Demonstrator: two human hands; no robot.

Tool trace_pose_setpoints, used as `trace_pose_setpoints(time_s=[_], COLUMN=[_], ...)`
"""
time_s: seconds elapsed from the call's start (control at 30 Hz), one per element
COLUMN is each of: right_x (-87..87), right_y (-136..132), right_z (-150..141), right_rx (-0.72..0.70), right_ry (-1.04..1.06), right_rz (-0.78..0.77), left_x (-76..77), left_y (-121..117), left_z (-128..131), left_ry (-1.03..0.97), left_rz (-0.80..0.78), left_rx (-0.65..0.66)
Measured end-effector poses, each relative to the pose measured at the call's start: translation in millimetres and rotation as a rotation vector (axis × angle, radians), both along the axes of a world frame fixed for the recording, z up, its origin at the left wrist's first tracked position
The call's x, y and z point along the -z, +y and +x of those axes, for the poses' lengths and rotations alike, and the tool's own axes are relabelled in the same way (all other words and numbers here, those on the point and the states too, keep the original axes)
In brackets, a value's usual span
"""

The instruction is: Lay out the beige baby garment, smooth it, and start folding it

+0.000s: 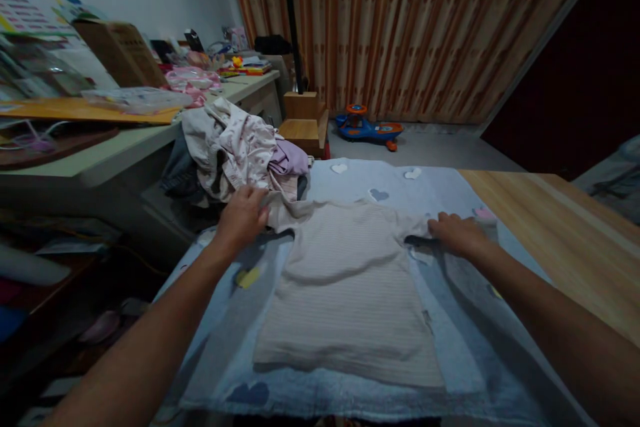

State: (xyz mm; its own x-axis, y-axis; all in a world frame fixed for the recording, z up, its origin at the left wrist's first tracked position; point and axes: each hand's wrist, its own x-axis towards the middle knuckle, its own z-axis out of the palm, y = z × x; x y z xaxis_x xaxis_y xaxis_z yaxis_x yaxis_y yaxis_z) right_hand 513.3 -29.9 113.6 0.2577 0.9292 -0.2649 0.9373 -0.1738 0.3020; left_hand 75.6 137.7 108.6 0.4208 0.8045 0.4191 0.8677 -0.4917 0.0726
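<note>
A pale, finely striped children's shirt (pixel 350 287) lies spread over a light blue cloth with heart patterns (pixel 380 177), its neckline toward the far side and its hem toward me. My left hand (pixel 243 217) is closed on the end of the left-hand sleeve. On the other side, my right hand (pixel 457 233) grips the cuff of the right-hand sleeve. Both sleeves are stretched out sideways and lifted a little, with dark shadow under them. Soft creases run across the shirt's middle.
A heap of clothes (pixel 235 147) stands just beyond my left hand. Left of it is a cluttered desk (pixel 125 143) with a cardboard box (pixel 123 53). Bare wooden tabletop (pixel 555 227) shows at right. A blue ride-on toy (pixel 367 128) rests on the floor before the curtain (pixel 400 33).
</note>
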Motion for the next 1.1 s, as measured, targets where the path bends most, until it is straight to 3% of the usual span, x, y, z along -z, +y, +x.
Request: trace_pose_setpoints(time_s=[0.1, 0.2, 0.3, 0.47, 0.6, 0.73, 0.93, 1.1], right_x=[12.0, 22.3, 36.0, 68.3, 88.9, 96.8, 88.3, 78.4], right_y=[13, 34, 58, 89, 95, 95, 101, 97], right_z=[-12, -26, -35, -39, -38, -38, -37, -45], right_rx=[-0.025, -0.049, -0.035, 0.079, 0.183, 0.247, 0.244, 0.281], right_ry=[0.099, 0.201, 0.290, 0.304, 0.297, 0.292, 0.327, 0.319], right_rz=[-0.107, -0.006, 0.120, 0.264, 0.335, 0.372, 0.396, 0.549], left_x=[22.6, 42.4, 58.9, 76.3, 83.6, 88.3, 79.2, 74.4], left_y=[-17, -28, -20, 19, 38, 41, 39, 22], left_z=[24, 48, 67, 85, 93, 98, 102, 106], left_ry=[0.090, 0.153, 0.151, 0.033, -0.016, -0.044, -0.097, -0.191], left_rz=[0.026, 0.000, -0.148, -0.365, -0.403, -0.434, -0.430, -0.304], left_rx=[0.092, 0.223, 0.316, 0.142, 0.072, 0.049, -0.032, -0.107])
